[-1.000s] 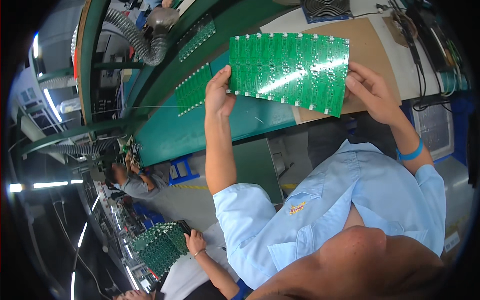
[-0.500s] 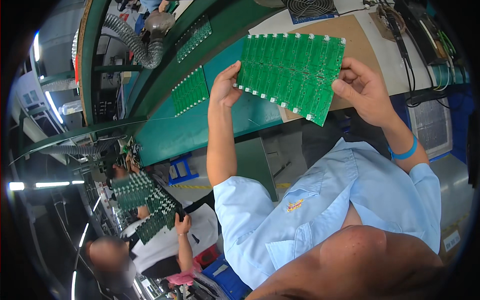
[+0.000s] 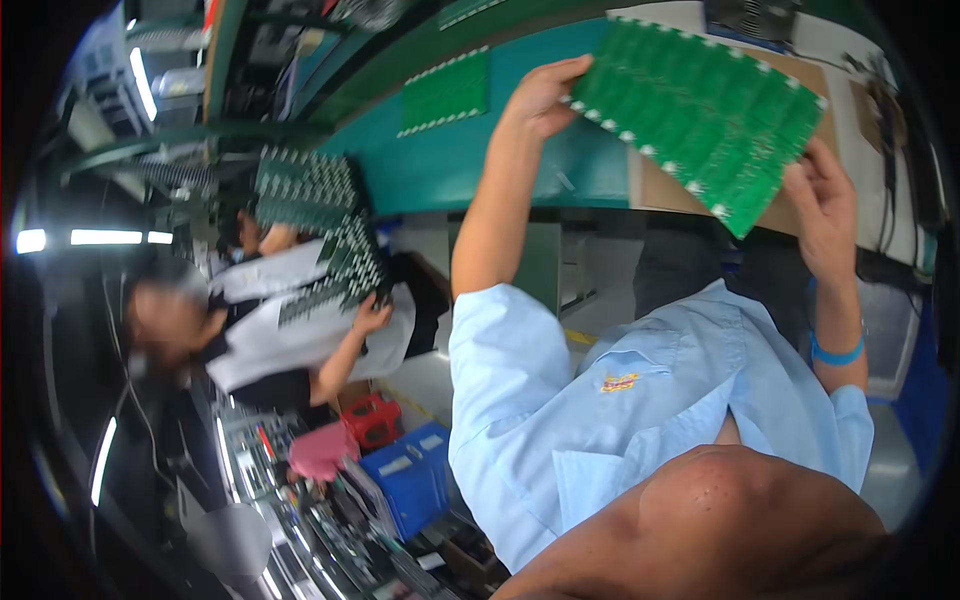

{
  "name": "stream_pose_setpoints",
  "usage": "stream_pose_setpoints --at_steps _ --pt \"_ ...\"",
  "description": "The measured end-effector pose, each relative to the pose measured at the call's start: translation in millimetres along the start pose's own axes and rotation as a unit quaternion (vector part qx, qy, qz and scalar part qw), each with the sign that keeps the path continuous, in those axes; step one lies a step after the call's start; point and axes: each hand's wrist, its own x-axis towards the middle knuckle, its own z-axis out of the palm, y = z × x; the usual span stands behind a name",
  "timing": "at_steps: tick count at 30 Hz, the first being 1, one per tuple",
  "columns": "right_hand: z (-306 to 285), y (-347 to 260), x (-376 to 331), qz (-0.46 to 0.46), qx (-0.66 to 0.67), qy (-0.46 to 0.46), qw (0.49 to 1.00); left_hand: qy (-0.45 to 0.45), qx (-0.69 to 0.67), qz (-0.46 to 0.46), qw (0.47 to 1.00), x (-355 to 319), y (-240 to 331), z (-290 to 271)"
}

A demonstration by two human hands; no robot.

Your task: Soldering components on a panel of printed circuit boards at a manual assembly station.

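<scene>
A green printed circuit board panel (image 3: 700,115) with rows of small white connectors along two long edges is held up over the workbench, tilted down toward its right end. My left hand (image 3: 545,97) pinches its left edge. At the opposite end, my right hand (image 3: 825,205) grips the edge near the corner, thumb toward me. The board looks slightly smeared by motion. Another green circuit board panel (image 3: 445,92) lies on the bench to the left of my left hand.
The bench has a green mat (image 3: 410,160) and a brown board (image 3: 668,185). At left a co-worker (image 3: 290,330) carries a stack of circuit board panels (image 3: 320,215). A blue bin (image 3: 408,480) and a red basket (image 3: 372,420) stand below. Cables (image 3: 888,190) hang at the right.
The held panel and both hands have shifted right in view, and the panel slants more steeply. The whole view has turned. The co-worker with the stack appears higher.
</scene>
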Motion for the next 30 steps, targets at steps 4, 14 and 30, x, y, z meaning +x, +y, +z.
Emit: stream_pose_setpoints --at_steps 4,14,30 --pt "-10 16 -3 -0.014 -0.038 0.007 0.999 0.003 0.005 0.032 0.999 -14 0 -1" --pt "-27 49 -20 -0.012 -0.055 0.018 0.998 0.025 -0.011 0.063 0.998 -49 -16 -12" --pt "-64 63 -28 0.023 -0.028 0.006 0.999 0.027 -0.044 0.065 0.997 -55 -33 -14"
